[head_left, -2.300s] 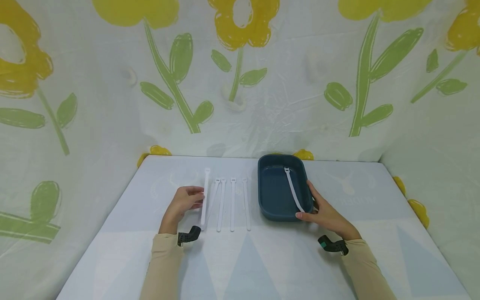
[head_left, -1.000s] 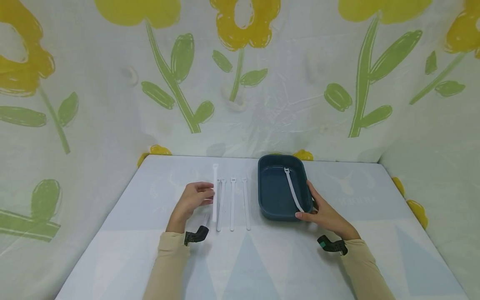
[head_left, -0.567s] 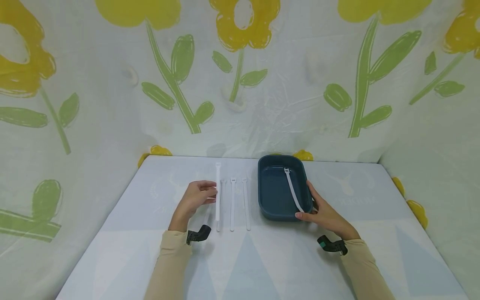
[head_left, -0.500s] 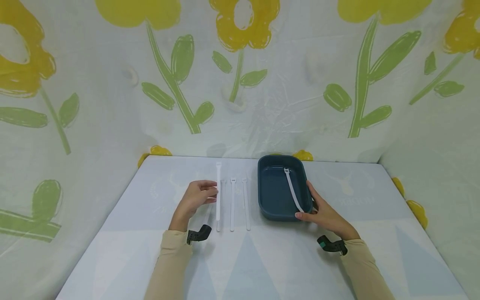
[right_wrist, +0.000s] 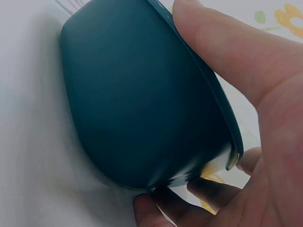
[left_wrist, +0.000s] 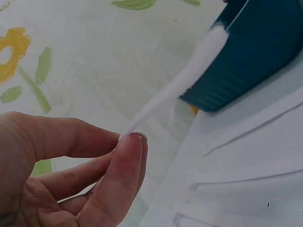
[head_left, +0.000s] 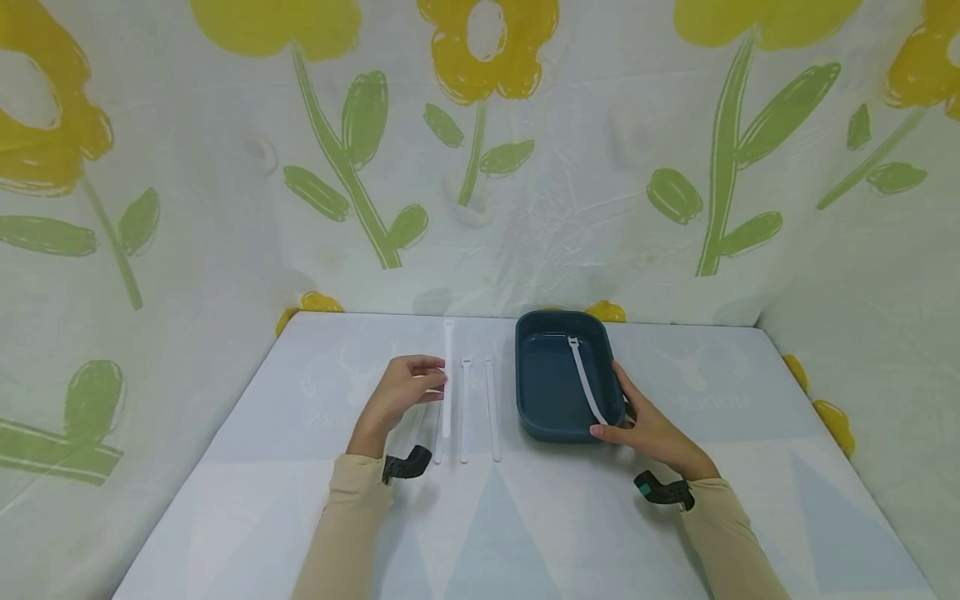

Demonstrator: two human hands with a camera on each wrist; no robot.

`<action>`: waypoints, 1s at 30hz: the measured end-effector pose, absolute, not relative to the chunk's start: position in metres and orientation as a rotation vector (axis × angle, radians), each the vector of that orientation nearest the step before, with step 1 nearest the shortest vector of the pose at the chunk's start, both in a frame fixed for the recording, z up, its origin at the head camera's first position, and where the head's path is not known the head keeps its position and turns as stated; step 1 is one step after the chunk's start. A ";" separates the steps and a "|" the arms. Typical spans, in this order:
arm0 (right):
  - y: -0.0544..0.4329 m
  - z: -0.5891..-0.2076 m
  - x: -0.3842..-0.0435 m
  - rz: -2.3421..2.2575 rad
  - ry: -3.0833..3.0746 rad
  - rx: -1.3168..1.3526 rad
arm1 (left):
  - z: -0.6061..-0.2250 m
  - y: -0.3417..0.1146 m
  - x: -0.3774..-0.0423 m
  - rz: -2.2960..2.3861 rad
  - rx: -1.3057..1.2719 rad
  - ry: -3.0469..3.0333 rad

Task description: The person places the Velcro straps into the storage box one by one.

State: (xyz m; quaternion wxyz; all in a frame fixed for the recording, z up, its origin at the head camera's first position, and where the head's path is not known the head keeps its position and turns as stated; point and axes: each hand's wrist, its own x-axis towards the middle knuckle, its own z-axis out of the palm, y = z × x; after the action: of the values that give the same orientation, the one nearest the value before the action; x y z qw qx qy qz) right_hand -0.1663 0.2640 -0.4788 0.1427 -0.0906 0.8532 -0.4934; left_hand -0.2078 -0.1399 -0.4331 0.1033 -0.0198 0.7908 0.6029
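1. One left hand [head_left: 405,392], in a beige sleeve [head_left: 341,525], pinches one white strip: thumb and index fingertips meet on it, the remaining fingers bent behind.
2. That held strip [head_left: 448,400] stands just right of the fingertips in the head view; in the left wrist view it runs away from the pinch, its far end blurred in front of the tray.
3. Four more strips lie lengthwise on the one table [head_left: 247,508]: a slanted strip [head_left: 417,425], partly hidden by the hand; a second strip [head_left: 438,448], also partly covered; then a third strip [head_left: 465,412] and a fourth strip [head_left: 492,412], both apart from the fingers.
4. One dark blue tray [head_left: 543,375] holds a single curved strip [head_left: 586,382], its near end close to the right thumb.
5. One right hand [head_left: 660,433] grips the tray's near right corner, thumb at the rim, fingers spread around the outer wall.
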 end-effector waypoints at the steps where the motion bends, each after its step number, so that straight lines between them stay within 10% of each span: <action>1: 0.264 -0.479 -0.166 -1.421 2.462 -0.260 | -0.433 -0.139 -0.208 1.780 -0.060 2.332; 30: 0.264 -0.479 -0.166 -1.422 2.469 -0.262 | -0.425 -0.099 -0.214 1.825 0.092 2.277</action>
State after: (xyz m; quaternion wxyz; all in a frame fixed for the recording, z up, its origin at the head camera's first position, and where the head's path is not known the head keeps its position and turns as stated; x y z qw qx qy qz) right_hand -0.1662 0.2642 -0.4792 0.1396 -0.0907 0.8544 -0.4921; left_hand -0.2139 -0.0995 -0.4246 0.1109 0.0314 0.7751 0.6212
